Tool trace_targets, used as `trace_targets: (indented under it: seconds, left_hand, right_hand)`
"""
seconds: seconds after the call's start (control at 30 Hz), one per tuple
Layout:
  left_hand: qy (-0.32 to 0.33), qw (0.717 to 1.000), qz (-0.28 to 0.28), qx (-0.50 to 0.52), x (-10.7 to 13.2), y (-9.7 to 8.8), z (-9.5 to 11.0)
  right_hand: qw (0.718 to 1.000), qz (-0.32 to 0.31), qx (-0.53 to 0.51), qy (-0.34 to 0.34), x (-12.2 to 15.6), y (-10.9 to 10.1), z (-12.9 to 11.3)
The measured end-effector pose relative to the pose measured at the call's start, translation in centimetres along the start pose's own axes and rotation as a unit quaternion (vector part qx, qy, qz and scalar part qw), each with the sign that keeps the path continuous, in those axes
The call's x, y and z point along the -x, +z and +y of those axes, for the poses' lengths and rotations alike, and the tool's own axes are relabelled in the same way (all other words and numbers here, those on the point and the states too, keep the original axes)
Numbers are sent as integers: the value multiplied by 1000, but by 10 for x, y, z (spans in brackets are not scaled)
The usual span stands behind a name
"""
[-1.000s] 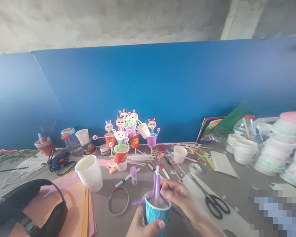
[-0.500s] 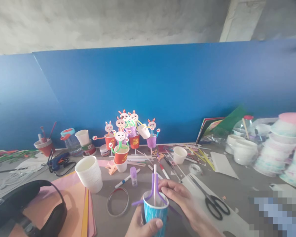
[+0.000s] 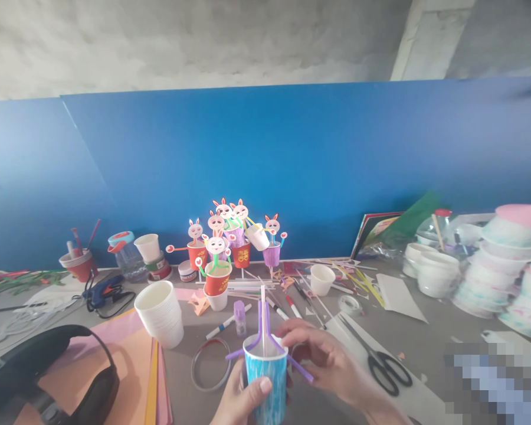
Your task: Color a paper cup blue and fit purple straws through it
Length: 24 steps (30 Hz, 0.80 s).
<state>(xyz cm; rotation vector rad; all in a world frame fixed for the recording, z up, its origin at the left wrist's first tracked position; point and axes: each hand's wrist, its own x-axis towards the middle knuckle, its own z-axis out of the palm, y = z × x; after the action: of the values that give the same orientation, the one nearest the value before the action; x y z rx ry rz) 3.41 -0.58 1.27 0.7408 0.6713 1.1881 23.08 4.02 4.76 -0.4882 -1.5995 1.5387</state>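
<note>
My left hand (image 3: 241,396) is wrapped round a blue paper cup (image 3: 266,381) held upright near the table's front edge, thumb on the cup's front. Out of the cup rise purple bent straws (image 3: 265,330) and a thin white stick (image 3: 262,307); purple arms stick out to both sides. My right hand (image 3: 325,357) sits right of the cup with its fingers curled at the rim by the straws. What those fingers pinch is hidden.
Finished bunny cups (image 3: 230,242) stand by the blue backboard (image 3: 292,171). A stack of white cups (image 3: 160,311), coloured paper sheets (image 3: 133,366), a tape ring (image 3: 210,370), black scissors (image 3: 378,357), markers, a glue gun (image 3: 106,290), black headphones (image 3: 48,366) and stacked bowls (image 3: 500,265) crowd the table.
The cup and both hands have shifted a little left and up. The purple arms now stick out more clearly on both sides of the cup.
</note>
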Motion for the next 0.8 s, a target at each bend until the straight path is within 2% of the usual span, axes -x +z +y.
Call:
trace_targets:
  seconds: [0.1, 0.3, 0.67, 0.8]
  left_hand:
    - [-9, 1000, 8, 3, 2, 2, 1]
    - [-5, 1000, -2, 0, 5, 5, 2]
    - [-15, 997, -36, -69, 10, 7, 9]
    - [-11, 997, -33, -70, 11, 7, 7]
  right_hand:
    - [1000, -7, 8, 3, -1, -3, 0]
    - [996, -21, -84, 21, 0, -6, 3]
    - [995, -21, -92, 14, 0, -7, -1]
    - [997, -16, -79, 11, 0, -8, -3]
